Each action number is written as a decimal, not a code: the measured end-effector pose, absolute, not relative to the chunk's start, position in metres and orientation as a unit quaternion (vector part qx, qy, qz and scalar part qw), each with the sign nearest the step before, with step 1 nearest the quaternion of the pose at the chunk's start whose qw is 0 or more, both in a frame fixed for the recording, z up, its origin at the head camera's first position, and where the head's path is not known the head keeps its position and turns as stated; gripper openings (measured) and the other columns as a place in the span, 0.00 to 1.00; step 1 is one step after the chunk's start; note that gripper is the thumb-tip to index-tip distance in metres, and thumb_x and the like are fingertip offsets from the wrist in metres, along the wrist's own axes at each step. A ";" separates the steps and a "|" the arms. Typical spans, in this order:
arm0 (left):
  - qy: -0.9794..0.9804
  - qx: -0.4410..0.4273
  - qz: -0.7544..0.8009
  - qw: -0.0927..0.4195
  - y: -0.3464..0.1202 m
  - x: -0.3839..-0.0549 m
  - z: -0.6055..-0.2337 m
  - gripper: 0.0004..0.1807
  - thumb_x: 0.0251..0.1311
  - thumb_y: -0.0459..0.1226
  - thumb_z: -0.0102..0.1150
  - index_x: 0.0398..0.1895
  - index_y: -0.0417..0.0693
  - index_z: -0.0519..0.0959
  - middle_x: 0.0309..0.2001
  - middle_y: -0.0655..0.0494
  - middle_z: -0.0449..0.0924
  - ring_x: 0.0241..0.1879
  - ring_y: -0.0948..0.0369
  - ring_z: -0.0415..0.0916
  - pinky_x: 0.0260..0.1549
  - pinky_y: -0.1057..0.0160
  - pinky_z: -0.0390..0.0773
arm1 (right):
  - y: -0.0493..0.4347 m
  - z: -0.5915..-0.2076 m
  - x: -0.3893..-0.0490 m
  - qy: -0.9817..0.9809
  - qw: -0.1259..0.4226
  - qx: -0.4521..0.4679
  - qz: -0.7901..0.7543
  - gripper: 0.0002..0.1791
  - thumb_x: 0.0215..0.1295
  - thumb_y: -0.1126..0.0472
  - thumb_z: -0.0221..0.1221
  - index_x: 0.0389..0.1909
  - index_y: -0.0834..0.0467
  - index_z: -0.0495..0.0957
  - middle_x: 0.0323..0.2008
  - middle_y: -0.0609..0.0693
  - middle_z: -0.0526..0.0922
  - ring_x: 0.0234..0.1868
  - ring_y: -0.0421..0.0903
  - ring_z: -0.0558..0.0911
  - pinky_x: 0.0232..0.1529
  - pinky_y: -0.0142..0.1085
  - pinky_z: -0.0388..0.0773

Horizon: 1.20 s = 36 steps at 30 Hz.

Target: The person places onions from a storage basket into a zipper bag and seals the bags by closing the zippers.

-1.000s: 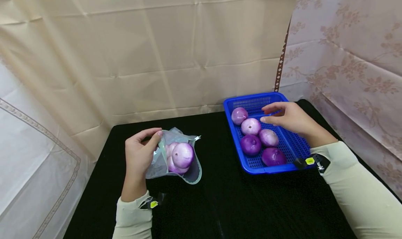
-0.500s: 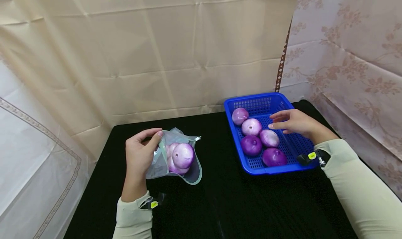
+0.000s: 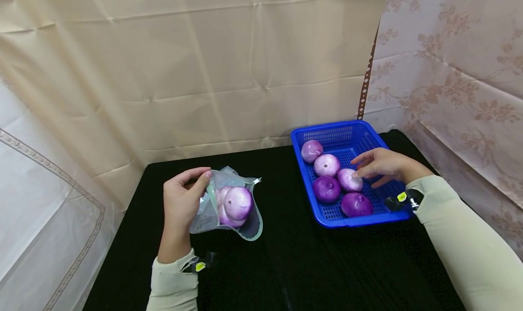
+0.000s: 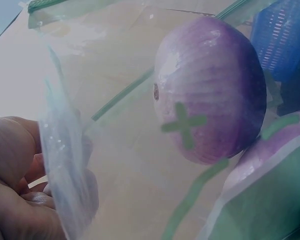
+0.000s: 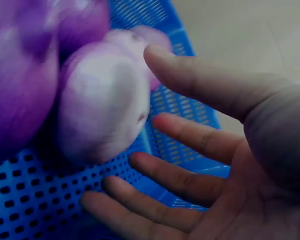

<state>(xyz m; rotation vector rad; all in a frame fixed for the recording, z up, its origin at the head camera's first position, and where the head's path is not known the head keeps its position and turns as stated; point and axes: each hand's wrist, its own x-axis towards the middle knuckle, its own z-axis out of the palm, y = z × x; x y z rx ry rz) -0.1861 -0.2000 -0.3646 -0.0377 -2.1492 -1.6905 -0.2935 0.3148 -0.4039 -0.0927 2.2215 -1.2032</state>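
Note:
My left hand (image 3: 181, 202) pinches the edge of a clear zip bag (image 3: 204, 218) between thumb and fingers. Several purple onions, one of them the topmost onion (image 3: 238, 203), lie inside the bag, whose mouth gapes toward the right. In the left wrist view an onion (image 4: 210, 90) shows through the film, which bears green print. Over the blue basket (image 3: 316, 211), my right hand (image 3: 386, 163) reaches with spread fingers beside a pale onion (image 3: 350, 180). The right wrist view has the thumb and fingers extended around the near side of that pale onion (image 5: 105, 105), holding nothing.
Also in the basket are a pale onion (image 3: 327, 165), a small onion (image 3: 312, 150) and two dark onions, one at the left (image 3: 326, 189) and one in front (image 3: 357, 204). A black cloth (image 3: 278, 265) covers the table. Beige curtains (image 3: 229, 66) hang behind.
My right hand has drawn back from above the middle of the basket, then come down beside the pale onion. The left hand and bag have stayed in place.

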 end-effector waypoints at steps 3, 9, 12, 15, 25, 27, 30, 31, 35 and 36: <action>-0.772 -0.013 -0.602 0.201 -0.200 -0.186 -0.365 0.11 0.65 0.42 0.71 0.42 0.44 0.90 0.33 0.58 0.87 0.22 0.63 0.79 0.21 0.69 0.79 | 0.313 -0.409 -0.297 0.835 0.317 -0.032 -0.448 0.44 0.63 0.53 0.72 0.74 0.65 0.64 0.63 0.64 0.76 0.56 0.52 0.82 0.53 0.56 0.84; -0.775 -0.012 -0.599 0.201 -0.200 -0.186 -0.365 0.11 0.66 0.42 0.70 0.42 0.45 0.90 0.33 0.58 0.86 0.22 0.65 0.78 0.21 0.69 0.79 | 0.308 -0.413 -0.301 0.840 0.314 -0.033 -0.442 0.45 0.60 0.55 0.75 0.72 0.67 0.65 0.61 0.66 0.77 0.51 0.48 0.84 0.56 0.55 0.83; -0.776 -0.010 -0.598 0.200 -0.200 -0.186 -0.365 0.10 0.66 0.42 0.70 0.42 0.45 0.90 0.34 0.58 0.86 0.22 0.66 0.78 0.22 0.70 0.79 | 0.309 -0.413 -0.301 0.841 0.303 -0.033 -0.447 0.44 0.59 0.54 0.75 0.71 0.68 0.66 0.60 0.65 0.76 0.50 0.48 0.84 0.57 0.53 0.83; -0.776 -0.011 -0.599 0.198 -0.200 -0.186 -0.365 0.11 0.66 0.42 0.70 0.43 0.45 0.90 0.35 0.57 0.87 0.23 0.65 0.79 0.22 0.70 0.79 | 0.312 -0.413 -0.301 0.841 0.294 -0.040 -0.452 0.43 0.60 0.54 0.75 0.71 0.68 0.68 0.62 0.64 0.77 0.51 0.46 0.84 0.56 0.49 0.84; -0.776 -0.016 -0.597 0.201 -0.200 -0.188 -0.366 0.11 0.66 0.43 0.70 0.42 0.46 0.90 0.33 0.57 0.86 0.21 0.64 0.78 0.20 0.68 0.78 | 0.317 -0.404 -0.298 0.829 0.278 -0.042 -0.483 0.40 0.64 0.55 0.71 0.71 0.67 0.68 0.60 0.54 0.83 0.51 0.43 0.84 0.59 0.46 0.81; -0.777 -0.017 -0.596 0.202 -0.200 -0.188 -0.366 0.11 0.66 0.43 0.70 0.42 0.46 0.90 0.34 0.57 0.86 0.20 0.64 0.77 0.19 0.68 0.77 | 0.318 -0.402 -0.297 0.831 0.277 -0.044 -0.481 0.39 0.64 0.55 0.71 0.72 0.67 0.68 0.60 0.54 0.83 0.51 0.42 0.84 0.59 0.46 0.81; -0.777 -0.019 -0.594 0.205 -0.200 -0.189 -0.366 0.11 0.66 0.43 0.70 0.42 0.45 0.90 0.34 0.57 0.86 0.20 0.66 0.76 0.18 0.70 0.75 | 0.320 -0.399 -0.295 0.834 0.269 -0.046 -0.479 0.39 0.64 0.55 0.71 0.72 0.66 0.69 0.61 0.54 0.83 0.51 0.41 0.84 0.58 0.45 0.81; -0.777 -0.020 -0.594 0.205 -0.200 -0.189 -0.366 0.11 0.66 0.43 0.70 0.42 0.45 0.90 0.35 0.56 0.86 0.19 0.66 0.76 0.18 0.70 0.75 | 0.321 -0.398 -0.295 0.835 0.266 -0.047 -0.480 0.39 0.65 0.55 0.71 0.72 0.66 0.69 0.61 0.54 0.83 0.51 0.41 0.84 0.57 0.44 0.81; -0.777 -0.020 -0.595 0.204 -0.200 -0.189 -0.366 0.11 0.66 0.42 0.70 0.42 0.44 0.90 0.35 0.57 0.86 0.19 0.63 0.77 0.18 0.71 0.75 | 0.323 -0.393 -0.291 0.833 0.250 -0.049 -0.491 0.38 0.65 0.56 0.70 0.72 0.65 0.69 0.63 0.55 0.80 0.51 0.39 0.83 0.56 0.41 0.81; -0.777 -0.019 -0.595 0.204 -0.200 -0.188 -0.366 0.11 0.66 0.42 0.70 0.42 0.44 0.89 0.35 0.56 0.87 0.20 0.63 0.77 0.18 0.70 0.75 | 0.323 -0.392 -0.290 0.834 0.244 -0.051 -0.493 0.38 0.65 0.55 0.70 0.72 0.65 0.69 0.65 0.56 0.79 0.52 0.38 0.83 0.56 0.41 0.82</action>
